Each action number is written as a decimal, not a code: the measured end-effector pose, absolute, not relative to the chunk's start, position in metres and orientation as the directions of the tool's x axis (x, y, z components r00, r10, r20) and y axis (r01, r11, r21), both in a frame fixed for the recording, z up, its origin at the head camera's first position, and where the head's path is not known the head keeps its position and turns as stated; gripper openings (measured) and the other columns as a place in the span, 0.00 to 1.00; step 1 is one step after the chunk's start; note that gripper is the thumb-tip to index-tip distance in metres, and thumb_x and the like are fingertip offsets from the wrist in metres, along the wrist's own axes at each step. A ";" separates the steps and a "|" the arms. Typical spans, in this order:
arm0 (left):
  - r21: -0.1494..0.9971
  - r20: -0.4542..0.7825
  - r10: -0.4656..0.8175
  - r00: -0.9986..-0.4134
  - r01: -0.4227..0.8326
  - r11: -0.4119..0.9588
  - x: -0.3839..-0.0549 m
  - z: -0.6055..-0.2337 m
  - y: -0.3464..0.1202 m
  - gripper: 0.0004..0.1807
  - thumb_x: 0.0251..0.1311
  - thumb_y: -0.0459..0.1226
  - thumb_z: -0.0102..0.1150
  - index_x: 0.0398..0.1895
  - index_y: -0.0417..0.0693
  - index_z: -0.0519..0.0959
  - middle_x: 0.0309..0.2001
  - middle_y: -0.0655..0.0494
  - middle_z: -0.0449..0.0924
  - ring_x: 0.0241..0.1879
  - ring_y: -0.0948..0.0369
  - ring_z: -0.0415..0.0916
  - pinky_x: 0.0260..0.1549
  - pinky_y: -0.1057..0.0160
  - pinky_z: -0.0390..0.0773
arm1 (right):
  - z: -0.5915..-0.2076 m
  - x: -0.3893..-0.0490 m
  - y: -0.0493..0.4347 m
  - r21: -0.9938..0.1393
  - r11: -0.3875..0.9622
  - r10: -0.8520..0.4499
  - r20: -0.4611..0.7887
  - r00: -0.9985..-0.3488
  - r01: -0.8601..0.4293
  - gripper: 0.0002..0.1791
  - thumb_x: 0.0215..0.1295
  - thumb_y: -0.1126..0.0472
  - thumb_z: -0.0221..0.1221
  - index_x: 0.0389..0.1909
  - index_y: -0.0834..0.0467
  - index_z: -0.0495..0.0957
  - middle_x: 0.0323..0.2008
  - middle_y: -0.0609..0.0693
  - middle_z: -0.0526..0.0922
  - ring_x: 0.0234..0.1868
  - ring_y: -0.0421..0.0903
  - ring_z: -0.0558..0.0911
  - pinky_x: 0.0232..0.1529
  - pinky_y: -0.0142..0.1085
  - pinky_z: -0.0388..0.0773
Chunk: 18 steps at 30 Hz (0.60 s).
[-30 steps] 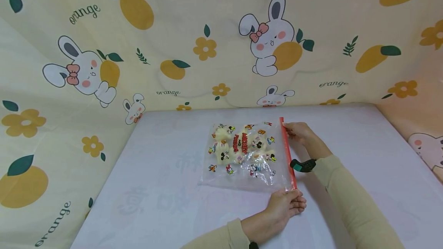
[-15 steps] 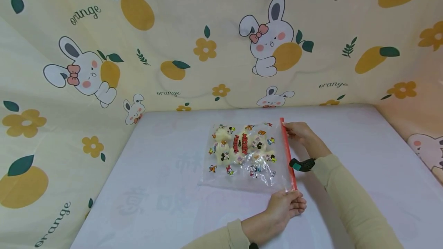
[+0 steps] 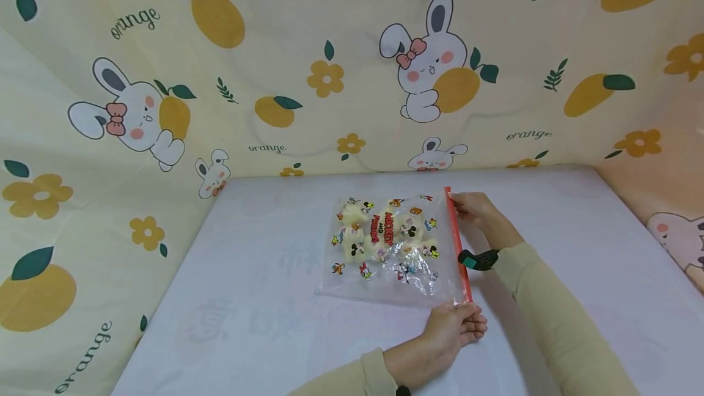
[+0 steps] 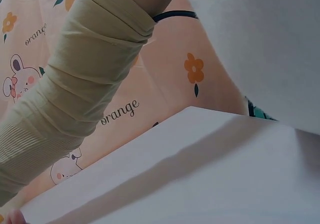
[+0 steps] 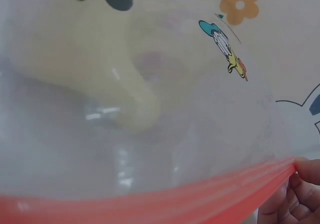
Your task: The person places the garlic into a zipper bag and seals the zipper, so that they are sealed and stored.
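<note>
A clear zip bag [image 3: 363,286] with cartoon prints and a red strip [image 3: 458,240] along its right edge lies on the white table. Pale yellow, rounded pieces [image 3: 354,243] show through its plastic. At the strip's near end, my left hand [image 3: 448,332] pinches the bag's corner between thumb and fingers. My right hand [image 3: 477,209] pinches the strip close to its far end. From the right wrist, the red strip [image 5: 190,204] looks stretched toward the pinching fingertips [image 5: 306,170], with one yellow piece [image 5: 135,99] behind the plastic. The left wrist view mostly shows a beige sleeve [image 4: 95,59].
The white tabletop [image 3: 236,261] extends around the bag, with faint lettering showing through. A cream cloth [image 3: 352,66] printed with rabbits and oranges hangs behind and at the sides. A black wrist strap [image 3: 478,260] sits at the right wrist, partly over the strip.
My right wrist and forearm have shifted very slightly left and away from me. The bag and my left hand stay in place, and both pinches are unchanged.
</note>
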<state>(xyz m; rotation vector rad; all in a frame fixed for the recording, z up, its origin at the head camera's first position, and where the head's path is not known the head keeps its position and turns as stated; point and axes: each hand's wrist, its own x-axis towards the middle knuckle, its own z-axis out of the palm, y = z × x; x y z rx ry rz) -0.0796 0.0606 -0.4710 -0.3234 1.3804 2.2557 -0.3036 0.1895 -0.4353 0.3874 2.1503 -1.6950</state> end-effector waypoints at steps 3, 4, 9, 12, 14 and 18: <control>0.773 -0.431 0.271 -0.860 -0.508 -0.381 -0.079 -0.472 0.061 0.07 0.62 0.34 0.53 0.30 0.40 0.78 0.20 0.61 0.76 0.22 0.69 0.74 0.29 0.73 0.77 | -0.436 -0.305 0.189 -0.867 0.244 -0.006 -0.449 -0.894 0.434 0.27 0.73 0.51 0.47 0.64 0.66 0.64 0.32 0.42 0.72 0.34 0.36 0.71 0.37 0.24 0.73; 0.773 -0.431 0.272 -0.861 -0.507 -0.381 -0.079 -0.472 0.060 0.07 0.62 0.34 0.53 0.30 0.40 0.78 0.20 0.61 0.76 0.22 0.69 0.74 0.29 0.73 0.77 | -0.436 -0.305 0.189 -0.867 0.250 -0.002 -0.447 -0.895 0.432 0.27 0.73 0.51 0.47 0.64 0.66 0.64 0.33 0.42 0.72 0.34 0.36 0.71 0.37 0.23 0.74; 0.775 -0.426 0.277 -0.861 -0.505 -0.379 -0.079 -0.472 0.060 0.07 0.63 0.34 0.52 0.31 0.40 0.78 0.20 0.61 0.76 0.22 0.69 0.74 0.29 0.73 0.77 | -0.435 -0.307 0.187 -0.861 0.256 0.007 -0.453 -0.892 0.439 0.28 0.74 0.51 0.47 0.66 0.65 0.62 0.38 0.44 0.71 0.38 0.38 0.70 0.38 0.23 0.73; 0.776 -0.424 0.280 -0.861 -0.505 -0.378 -0.079 -0.472 0.060 0.07 0.63 0.34 0.52 0.30 0.40 0.78 0.20 0.61 0.76 0.22 0.69 0.74 0.28 0.73 0.76 | -0.435 -0.308 0.187 -0.861 0.243 0.010 -0.458 -0.889 0.446 0.28 0.73 0.51 0.47 0.66 0.65 0.62 0.38 0.44 0.71 0.37 0.37 0.71 0.38 0.23 0.73; 0.776 -0.425 0.278 -0.861 -0.505 -0.377 -0.078 -0.473 0.060 0.07 0.63 0.34 0.52 0.31 0.40 0.78 0.20 0.61 0.76 0.22 0.69 0.73 0.28 0.73 0.76 | -0.435 -0.309 0.188 -0.863 0.234 0.013 -0.458 -0.889 0.449 0.28 0.73 0.52 0.47 0.66 0.65 0.63 0.36 0.43 0.71 0.36 0.37 0.71 0.37 0.23 0.74; 0.780 -0.434 0.272 -0.859 -0.509 -0.364 -0.079 -0.473 0.062 0.07 0.63 0.34 0.53 0.31 0.39 0.78 0.21 0.60 0.77 0.22 0.68 0.73 0.29 0.72 0.77 | -0.435 -0.308 0.189 -0.864 0.215 0.018 -0.462 -0.887 0.455 0.27 0.73 0.52 0.48 0.64 0.65 0.64 0.31 0.40 0.72 0.34 0.36 0.71 0.37 0.23 0.74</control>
